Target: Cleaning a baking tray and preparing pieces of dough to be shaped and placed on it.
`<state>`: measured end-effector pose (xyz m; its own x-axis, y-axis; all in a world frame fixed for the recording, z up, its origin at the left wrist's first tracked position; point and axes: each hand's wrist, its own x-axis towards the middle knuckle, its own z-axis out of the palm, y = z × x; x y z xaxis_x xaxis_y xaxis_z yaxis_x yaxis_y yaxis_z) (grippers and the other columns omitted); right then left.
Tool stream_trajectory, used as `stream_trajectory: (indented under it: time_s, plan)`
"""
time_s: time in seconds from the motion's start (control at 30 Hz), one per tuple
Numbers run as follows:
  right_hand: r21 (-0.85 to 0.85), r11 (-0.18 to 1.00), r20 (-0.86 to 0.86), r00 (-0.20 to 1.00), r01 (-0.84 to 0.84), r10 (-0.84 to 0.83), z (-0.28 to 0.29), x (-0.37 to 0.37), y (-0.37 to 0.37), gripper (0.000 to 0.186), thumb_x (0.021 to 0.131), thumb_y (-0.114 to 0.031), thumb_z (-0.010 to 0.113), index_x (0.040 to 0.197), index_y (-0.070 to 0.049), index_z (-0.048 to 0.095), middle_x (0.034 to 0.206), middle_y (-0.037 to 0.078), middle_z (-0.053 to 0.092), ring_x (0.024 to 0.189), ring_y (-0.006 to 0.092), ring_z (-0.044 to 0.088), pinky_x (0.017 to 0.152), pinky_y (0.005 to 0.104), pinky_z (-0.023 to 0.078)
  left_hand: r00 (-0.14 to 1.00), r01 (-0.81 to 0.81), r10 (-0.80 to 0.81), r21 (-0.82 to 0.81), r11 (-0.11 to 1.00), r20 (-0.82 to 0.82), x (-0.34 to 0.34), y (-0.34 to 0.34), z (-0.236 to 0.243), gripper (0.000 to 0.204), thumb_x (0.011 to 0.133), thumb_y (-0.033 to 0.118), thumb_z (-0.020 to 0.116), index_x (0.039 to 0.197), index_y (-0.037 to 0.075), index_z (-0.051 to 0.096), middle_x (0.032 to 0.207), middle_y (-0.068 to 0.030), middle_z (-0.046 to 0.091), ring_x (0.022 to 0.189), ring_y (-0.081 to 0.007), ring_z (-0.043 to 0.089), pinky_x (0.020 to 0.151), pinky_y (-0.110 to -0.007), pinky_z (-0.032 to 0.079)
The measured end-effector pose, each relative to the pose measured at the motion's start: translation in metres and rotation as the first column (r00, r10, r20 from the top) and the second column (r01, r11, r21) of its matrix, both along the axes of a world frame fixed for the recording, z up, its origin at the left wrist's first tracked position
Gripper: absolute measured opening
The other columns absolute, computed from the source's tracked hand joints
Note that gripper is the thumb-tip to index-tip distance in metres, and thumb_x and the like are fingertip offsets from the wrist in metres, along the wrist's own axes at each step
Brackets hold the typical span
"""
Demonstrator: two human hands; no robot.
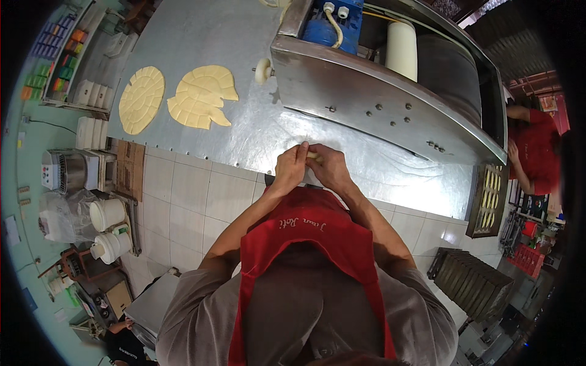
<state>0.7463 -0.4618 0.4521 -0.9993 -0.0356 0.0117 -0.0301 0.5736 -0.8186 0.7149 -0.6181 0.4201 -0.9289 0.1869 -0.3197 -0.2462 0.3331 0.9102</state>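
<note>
At the near edge of the metal table [256, 143], my left hand [290, 166] and my right hand [330, 166] meet with fingers closed. Between them shows a small pale piece of dough [314, 157], mostly covered by my fingers. Farther left on the table lie two flat rounds of dough scored into pieces. The leftmost dough round [141, 100] is whole in outline. Beside it, the other dough round [201, 96] has a gap on its right side where pieces are absent.
A steel machine [366, 97] with a blue motor [345, 27] stands just beyond my hands. At the table's right end is a tray [486, 201] of long dough pieces. A person in red [540, 152] stands far right. White buckets [110, 232] stand at left.
</note>
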Motion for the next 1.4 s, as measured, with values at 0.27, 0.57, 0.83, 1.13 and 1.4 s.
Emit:
stream_trajectory:
  time_s: [0.27,0.57,0.83,1.13,1.4]
  plan:
    - [-0.832,0.443,0.473,0.845,0.335,0.25,0.006,-0.002,0.012,0.014,0.096,-0.013,0.078,0.103,-0.001,0.073,0.076,0.007,0.068,0.058,0.0135,0.061,0.055,0.0272,0.052,0.946,-0.11,0.086,-0.061,0.992,-0.311,0.005,0.005,0.017,0.043,0.109,0.036,0.058,0.089,0.0,0.068,0.071,-0.0173,0.072,0.058,-0.0285,0.068,0.06,-0.043,0.052]
    - [-0.535,0.838,0.537,0.809,0.106,0.24,-0.024,-0.003,0.031,0.053,0.083,-0.01,0.086,0.129,-0.002,0.062,0.108,0.011,0.073,0.083,0.0182,0.071,0.065,0.0303,0.057,0.777,0.224,-0.238,-0.097,0.97,-0.583,0.002,0.01,0.02,0.029,0.099,0.028,0.073,0.117,0.006,0.064,0.118,-0.0171,0.066,0.114,-0.0322,0.066,0.1,-0.04,0.052]
    - [0.606,0.79,-0.213,0.976,0.094,0.048,0.029,-0.003,-0.002,0.059,0.084,-0.021,0.086,0.138,-0.013,0.066,0.143,0.02,0.063,0.122,0.0373,0.065,0.09,0.0406,0.059,0.764,-0.554,0.097,-0.571,0.605,-0.638,-0.121,-0.2,-0.016,0.048,0.077,0.02,0.088,0.114,0.002,0.064,0.124,-0.0194,0.061,0.116,-0.04,0.056,0.101,-0.052,0.04]
    - [-0.158,0.974,0.204,0.96,-0.162,0.193,0.041,-0.061,-0.088,0.062,0.087,-0.003,0.08,0.145,-0.01,0.061,0.132,0.016,0.071,0.111,0.0261,0.074,0.083,0.0352,0.063,0.93,0.171,-0.154,0.021,0.985,-0.334,-0.057,-0.162,0.013,0.019,0.101,0.023,0.07,0.098,0.005,0.069,0.084,-0.0076,0.065,0.075,-0.0216,0.062,0.069,-0.035,0.051]
    - [-0.106,0.986,0.012,0.991,-0.13,0.132,0.043,-0.086,-0.143,0.04,0.094,-0.001,0.077,0.133,-0.003,0.07,0.116,0.012,0.077,0.097,0.0151,0.075,0.083,0.0306,0.062,0.986,-0.166,0.166,0.235,0.958,0.017,-0.067,-0.151,0.025,0.023,0.109,0.021,0.06,0.097,0.002,0.063,0.074,-0.0095,0.066,0.063,-0.0147,0.063,0.056,-0.036,0.048]
